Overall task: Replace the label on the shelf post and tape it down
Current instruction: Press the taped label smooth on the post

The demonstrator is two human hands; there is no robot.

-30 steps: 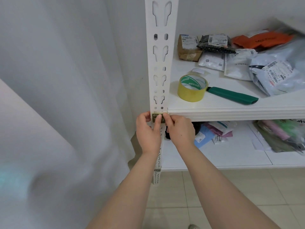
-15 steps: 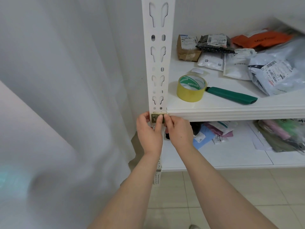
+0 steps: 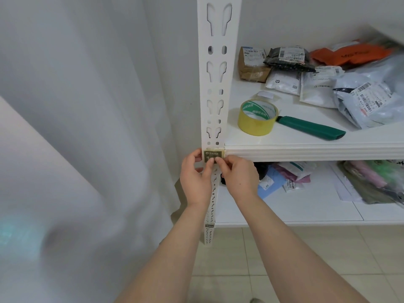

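A small olive-green label (image 3: 212,154) sits on the white slotted shelf post (image 3: 215,84), level with the shelf edge, under a yellowish strip of tape. My left hand (image 3: 195,180) presses its forefinger on the label's lower part, with the thumb at the post's left edge. My right hand (image 3: 237,176) presses its fingertips on the label's lower right corner. The fingers hide the label's lower half. A yellow tape roll (image 3: 258,119) lies flat on the shelf (image 3: 306,149), right of the post.
A green-handled cutter (image 3: 310,127) lies beside the tape roll. Several mail parcels (image 3: 328,79) are piled at the back of the shelf, and more packets (image 3: 290,176) lie on the lower shelf. A white curtain (image 3: 87,127) hangs to the left. Tiled floor lies below.
Both hands stay at the label. The fingertips have slid slightly lower, so more of the label's top shows.
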